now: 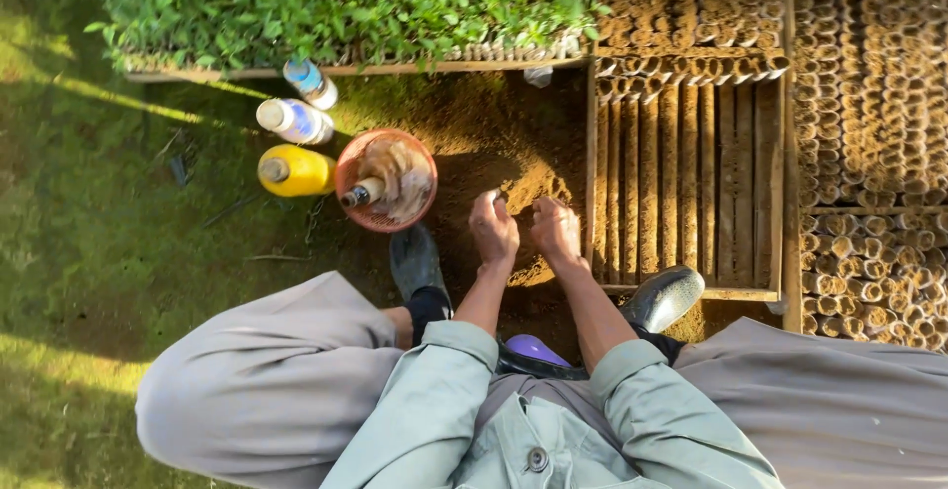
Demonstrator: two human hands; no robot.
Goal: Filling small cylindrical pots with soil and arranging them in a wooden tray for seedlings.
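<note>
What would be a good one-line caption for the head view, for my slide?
Seated person's left hand and right hand work a soil heap beside a wooden tray.

At ten o'clock, a yellow bottle (293, 171) lies beside a red basket (386, 181); green seedlings (346, 0) fill twelve o'clock.

— What sort of place is this?
— An outdoor plant nursery, likely: grass (79, 222), a soil heap (513, 153), a tray of green seedlings (346, 0).
— Anything else?
— Rows of small rolled pots (869, 74) in wooden frames (785, 193).
</note>
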